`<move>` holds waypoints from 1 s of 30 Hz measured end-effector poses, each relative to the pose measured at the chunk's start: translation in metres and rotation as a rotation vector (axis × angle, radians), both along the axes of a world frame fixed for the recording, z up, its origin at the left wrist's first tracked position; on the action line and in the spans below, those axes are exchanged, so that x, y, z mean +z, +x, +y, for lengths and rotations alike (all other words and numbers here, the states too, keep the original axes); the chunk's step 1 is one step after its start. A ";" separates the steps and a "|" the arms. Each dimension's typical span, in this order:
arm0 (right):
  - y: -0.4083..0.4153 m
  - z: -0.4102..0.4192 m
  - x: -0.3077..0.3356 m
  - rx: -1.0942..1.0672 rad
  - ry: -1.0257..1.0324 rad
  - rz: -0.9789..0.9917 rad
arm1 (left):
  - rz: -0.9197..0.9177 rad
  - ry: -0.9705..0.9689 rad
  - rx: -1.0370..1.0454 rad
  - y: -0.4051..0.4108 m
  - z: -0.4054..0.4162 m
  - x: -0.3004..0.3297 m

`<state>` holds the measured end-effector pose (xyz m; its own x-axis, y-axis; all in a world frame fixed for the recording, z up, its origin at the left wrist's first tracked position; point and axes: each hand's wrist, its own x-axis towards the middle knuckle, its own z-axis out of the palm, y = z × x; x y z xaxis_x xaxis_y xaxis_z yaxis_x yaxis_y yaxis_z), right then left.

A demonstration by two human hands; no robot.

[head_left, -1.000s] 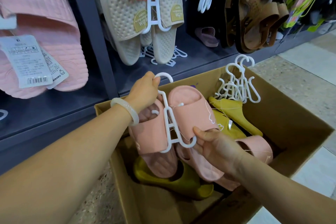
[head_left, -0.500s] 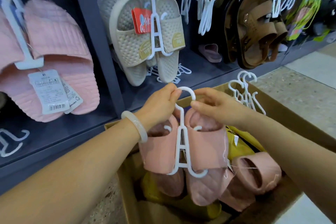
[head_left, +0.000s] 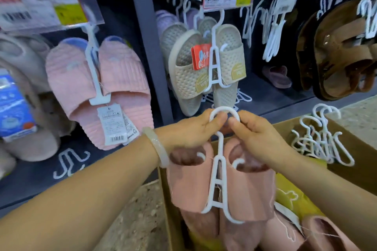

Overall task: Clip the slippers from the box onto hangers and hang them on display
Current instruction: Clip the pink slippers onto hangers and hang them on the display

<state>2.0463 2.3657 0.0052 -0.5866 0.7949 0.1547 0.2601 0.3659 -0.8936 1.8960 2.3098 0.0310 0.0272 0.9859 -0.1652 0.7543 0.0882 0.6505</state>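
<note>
Pinching the hook of one white hanger (head_left: 218,181) from both sides, left hand (head_left: 195,130) and right hand (head_left: 259,138), with two pink slippers (head_left: 247,187) clipped on it, raised over the open cardboard box (head_left: 355,161). Lying in that box: at least two more pink slippers (head_left: 326,234), something yellow (head_left: 293,197), and a tangle of spare white hangers (head_left: 320,140) on its far rim, number not countable. Hanging farther off on the display: one pink ribbed pair (head_left: 98,91), one beige pair (head_left: 206,67), one brown pair (head_left: 340,51).
</note>
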 end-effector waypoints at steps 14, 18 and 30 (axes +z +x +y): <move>-0.060 -0.062 0.138 0.024 0.116 0.092 | -0.090 0.143 -0.026 -0.081 -0.074 0.115; -0.107 -0.102 0.165 0.113 0.037 0.131 | -0.009 0.128 0.025 -0.121 -0.122 0.147; -0.305 -0.221 0.296 0.554 0.233 0.200 | 0.230 0.396 0.403 -0.275 -0.304 0.273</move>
<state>1.7409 2.1444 0.3009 -0.8433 0.3140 0.4362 -0.1870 0.5894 -0.7859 1.6208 2.0056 0.3035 -0.3536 0.8989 0.2589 0.8372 0.1806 0.5163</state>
